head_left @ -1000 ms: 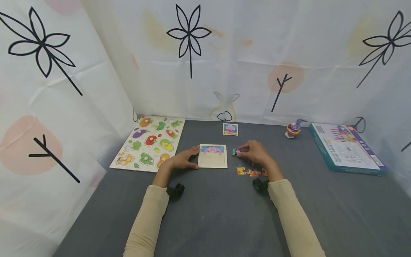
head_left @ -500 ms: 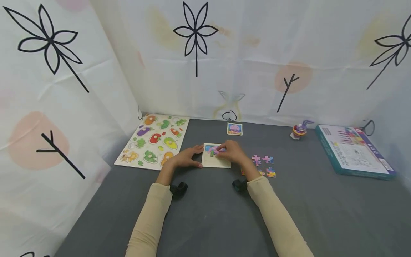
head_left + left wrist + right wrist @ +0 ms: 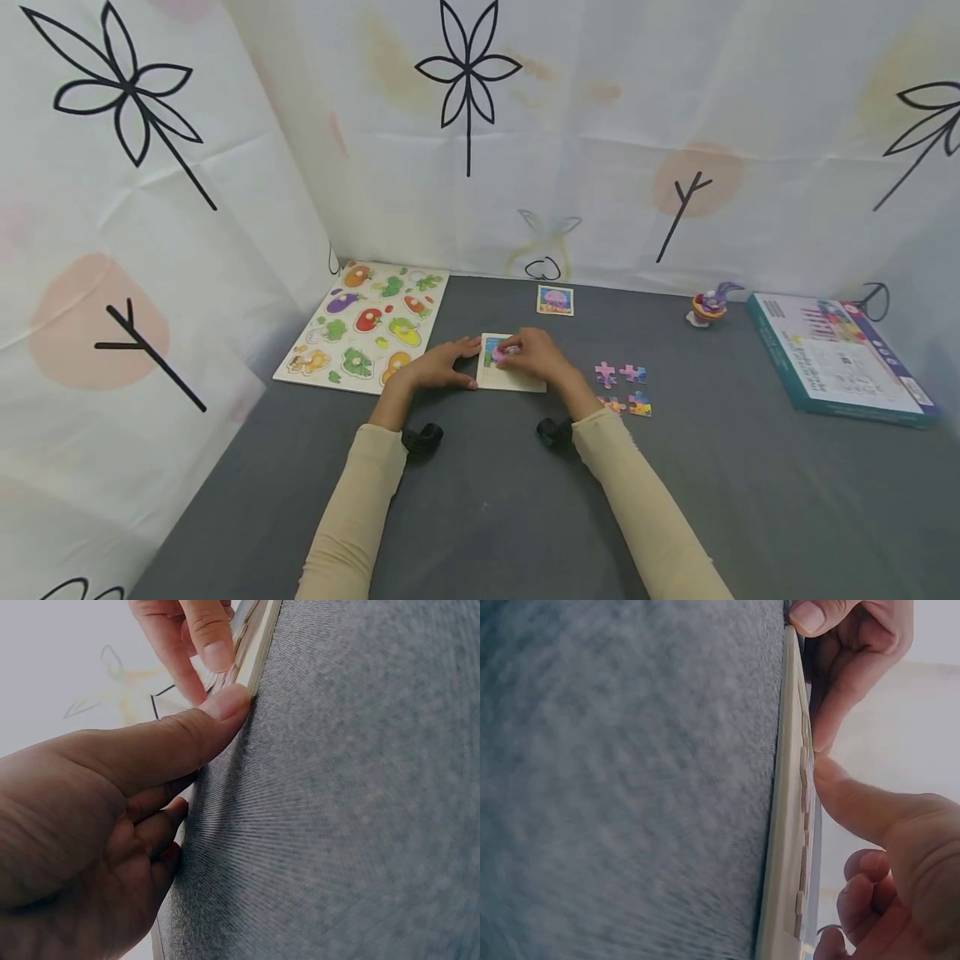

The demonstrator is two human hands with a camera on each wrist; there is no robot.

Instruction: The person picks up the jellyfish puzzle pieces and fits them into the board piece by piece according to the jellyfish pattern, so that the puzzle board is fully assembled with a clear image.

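A small pale wooden puzzle tray (image 3: 517,385) lies flat on the grey table. Jigsaw pieces with blue, green and pink printing (image 3: 492,347) fill its upper part. My left hand (image 3: 437,365) rests at the tray's left side, thumb at the near corner and fingers toward the far one. In the left wrist view the left thumb (image 3: 217,709) presses on that corner. My right hand (image 3: 536,357) is over the tray, its thumb and fingertips pinching a pink jigsaw piece (image 3: 504,352) against it. The hand hides much of that piece.
Several loose jigsaw pieces (image 3: 640,405) lie right of the tray. A small picture card (image 3: 555,300) lies behind it. A vegetable puzzle board (image 3: 381,342) is at left, a purple-eared figurine (image 3: 708,305) and a teal-edged box (image 3: 843,358) at right. A printed curtain (image 3: 360,200) stands behind.
My right hand has carried the green-and-pink piece from the table leftward onto the tray, then settled lower with it. The left hand stays at the tray's edge. The head view has shifted slightly.
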